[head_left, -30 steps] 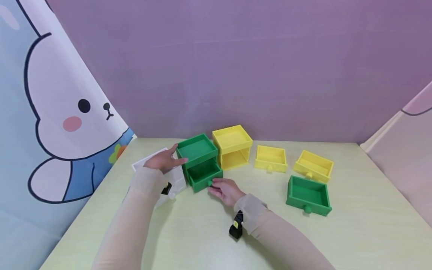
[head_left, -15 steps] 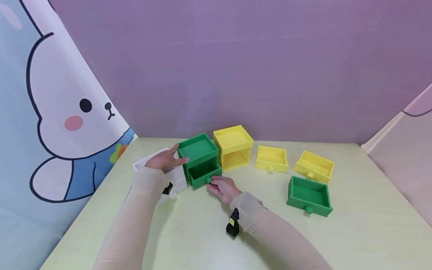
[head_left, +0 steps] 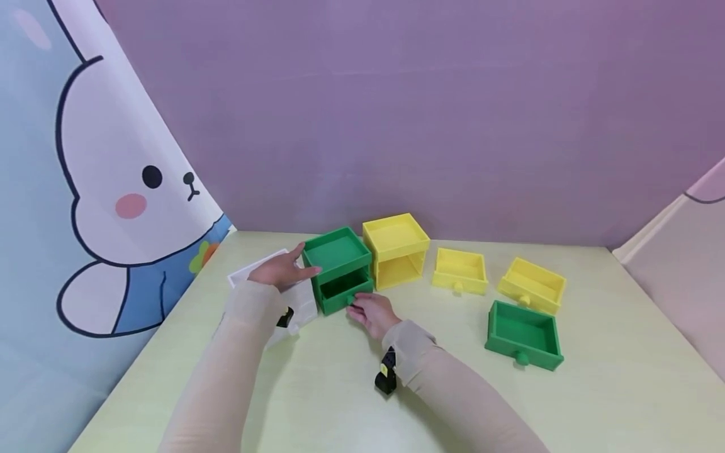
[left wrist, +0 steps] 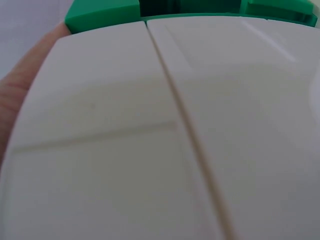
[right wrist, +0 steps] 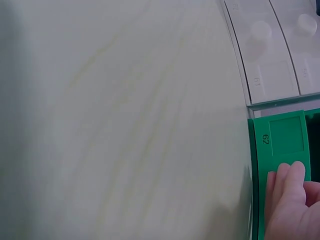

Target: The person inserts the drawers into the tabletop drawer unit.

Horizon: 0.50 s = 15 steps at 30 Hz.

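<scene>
Green plastic drawer (head_left: pixel 338 302) sits low in a green cabinet (head_left: pixel 337 250) and sticks out a little at the front. Right hand (head_left: pixel 374 314) pinches its round knob (head_left: pixel 351 300) in a narrow grip; a number that looks like 62 is on the drawer front. Left hand (head_left: pixel 280 270) is spread wide, touching the cabinet's left side, but its other fingers are hard to see, so I cannot tell how they lie. Just to the left, partly under that arm, is a white drawer cabinet (head_left: pixel 306 302). On the other side stands a yellow cabinet (head_left: pixel 396 234) with a hollow front. Farther right lie two yellow drawers (head_left: pixel 460 270) and a loose green drawer (head_left: pixel 523 336), knobs facing the person. They all rest on a pale table (head_left: pixel 334 396). Behind is a purple backdrop (head_left: pixel 408 126), with a cartoon bunny (head_left: pixel 107 176) at the left.
</scene>
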{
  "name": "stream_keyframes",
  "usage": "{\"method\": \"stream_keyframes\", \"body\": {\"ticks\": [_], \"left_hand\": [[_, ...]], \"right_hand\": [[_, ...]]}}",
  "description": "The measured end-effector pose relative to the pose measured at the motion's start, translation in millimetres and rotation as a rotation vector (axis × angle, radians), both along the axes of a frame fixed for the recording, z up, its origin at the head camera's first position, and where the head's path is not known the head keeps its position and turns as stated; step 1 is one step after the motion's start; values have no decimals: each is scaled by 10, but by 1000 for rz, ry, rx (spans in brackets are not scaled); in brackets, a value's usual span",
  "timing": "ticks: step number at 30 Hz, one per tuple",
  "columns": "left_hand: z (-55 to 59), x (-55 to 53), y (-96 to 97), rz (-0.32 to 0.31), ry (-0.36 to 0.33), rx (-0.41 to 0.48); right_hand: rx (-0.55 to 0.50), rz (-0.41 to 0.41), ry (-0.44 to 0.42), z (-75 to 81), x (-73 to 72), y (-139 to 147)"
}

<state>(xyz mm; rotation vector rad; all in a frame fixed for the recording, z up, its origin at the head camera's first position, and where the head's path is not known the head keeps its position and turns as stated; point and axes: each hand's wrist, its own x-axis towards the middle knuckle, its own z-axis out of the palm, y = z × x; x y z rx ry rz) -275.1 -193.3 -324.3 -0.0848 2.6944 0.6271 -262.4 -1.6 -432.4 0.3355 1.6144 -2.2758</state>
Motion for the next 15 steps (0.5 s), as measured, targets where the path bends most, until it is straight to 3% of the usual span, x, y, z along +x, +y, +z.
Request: {"method": "stream_keyframes", "body": {"ticks": [3, 6, 7, 10, 13, 15], "left_hand": [[5, 15, -25, 5, 14, 17], [-29, 7, -9, -2, 21, 18], [-41, 5, -14, -3, 21, 16], [-68, -2, -38, 3, 19, 4], [-76, -20, -32, -1, 27, 0], [-75, -33, -14, -1, 30, 4]], "right_hand": [[34, -3, 12, -9, -21, -49], [47, -16, 24, -104, -67, -52], [27, -8, 48, -207, -124, -53], [9, -2, 68, -273, -165, -78], [8, -9, 66, -237, -160, -80], [28, -25, 39, -114, -99, -69]]}}
